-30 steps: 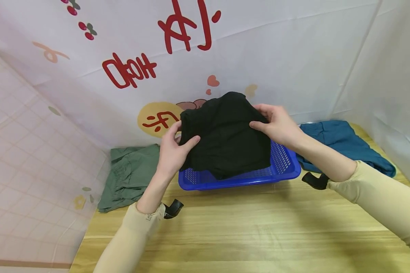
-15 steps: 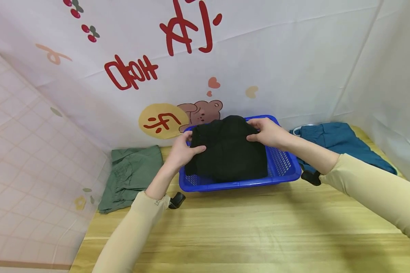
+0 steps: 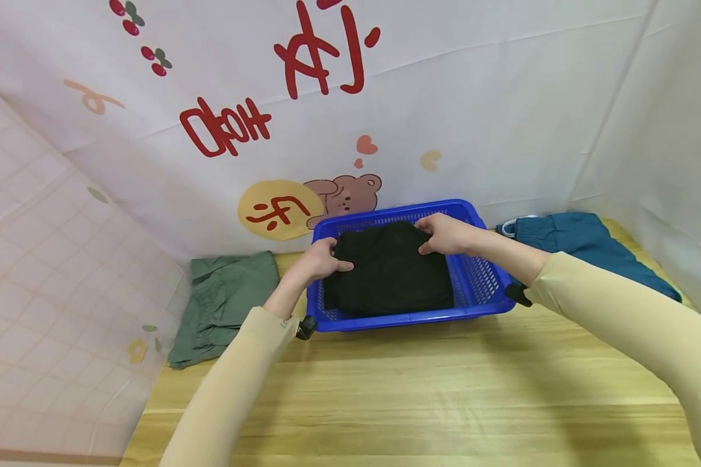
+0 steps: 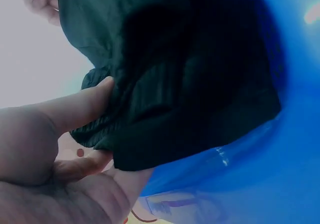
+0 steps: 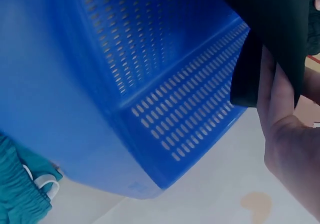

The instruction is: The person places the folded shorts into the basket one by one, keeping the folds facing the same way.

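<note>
A folded black garment (image 3: 391, 275) lies within the walls of a blue perforated plastic basket (image 3: 411, 318) in the head view. My left hand (image 3: 320, 259) pinches its left edge, thumb on top and fingers beneath. At the upper right corner, my right hand (image 3: 444, 233) holds it between thumb and fingers. In the left wrist view, gathered elastic shows on the black garment (image 4: 150, 89) beside the thumb. The right wrist view has the fingers under the cloth fold, next to the slotted basket wall (image 5: 175, 119). The basket floor below the garment is mostly hidden.
Green folded shorts or trousers (image 3: 228, 305) lie left of the basket on the wooden table (image 3: 420, 395). A teal garment (image 3: 590, 250) with a white drawstring lies to the right. A printed white sheet (image 3: 502, 117) hangs close behind the basket.
Both hands have lowered the black garment from above the basket down into it. The basket's back rim and the printed bear behind it have come into sight.
</note>
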Demonstrator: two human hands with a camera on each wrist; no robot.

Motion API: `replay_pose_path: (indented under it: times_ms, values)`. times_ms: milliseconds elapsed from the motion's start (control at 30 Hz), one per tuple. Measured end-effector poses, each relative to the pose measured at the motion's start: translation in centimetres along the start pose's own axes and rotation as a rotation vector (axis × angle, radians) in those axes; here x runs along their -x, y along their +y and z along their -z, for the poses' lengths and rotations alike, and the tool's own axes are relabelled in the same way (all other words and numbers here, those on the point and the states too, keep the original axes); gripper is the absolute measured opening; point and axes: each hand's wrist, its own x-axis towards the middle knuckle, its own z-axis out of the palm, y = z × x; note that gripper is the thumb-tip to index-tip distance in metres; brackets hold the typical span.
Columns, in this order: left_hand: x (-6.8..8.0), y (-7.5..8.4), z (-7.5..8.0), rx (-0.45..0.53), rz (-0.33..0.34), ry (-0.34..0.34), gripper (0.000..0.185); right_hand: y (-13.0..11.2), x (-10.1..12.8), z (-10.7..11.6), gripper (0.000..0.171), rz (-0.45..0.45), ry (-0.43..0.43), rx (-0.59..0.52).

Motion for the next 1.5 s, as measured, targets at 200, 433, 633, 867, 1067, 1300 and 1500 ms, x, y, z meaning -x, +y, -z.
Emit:
replay_pose_path:
  times_ms: [200, 433, 633, 867, 1067, 1300, 1500]
  values:
    - [-0.7, 0.4, -0.6, -0.085, 0.028, -0.033, 0.080, 0.5, -1.0, -0.4, 0.069, -0.005, -0.061, 0.094]
    - [-1.1, 1.0, -0.6, -0.187, 0.055, -0.057, 0.080, 0.5, -1.4, -0.7, 0.068, -0.010, -0.054, 0.168]
    - [-1.8, 1.1, -0.7, -0.340, 0.048, -0.090, 0.078, 0.2, -1.6, -1.1, 0.066, 0.011, -0.058, 0.283]
    - [-2.0, 1.0, -1.1, -0.418, 0.081, -0.086, 0.054, -0.1, -1.9, -1.7, 0.071, 0.031, -0.092, 0.408]
    - [-1.5, 1.3, -1.5, -0.407, 0.094, -0.092, 0.062, 0.1, -1.6, -2.6, 0.077, 0.016, -0.097, 0.615]
    - [-0.5, 1.8, -2.3, -0.414, -0.024, 0.000, 0.074, 0.4, -0.3, -3.0, 0.080, 0.016, -0.049, 0.840]
    - [0.9, 1.7, -3.4, -0.341, -0.149, 0.105, 0.077, 1.4, 1.8, -2.6, 0.076, 0.127, 0.077, 0.811]
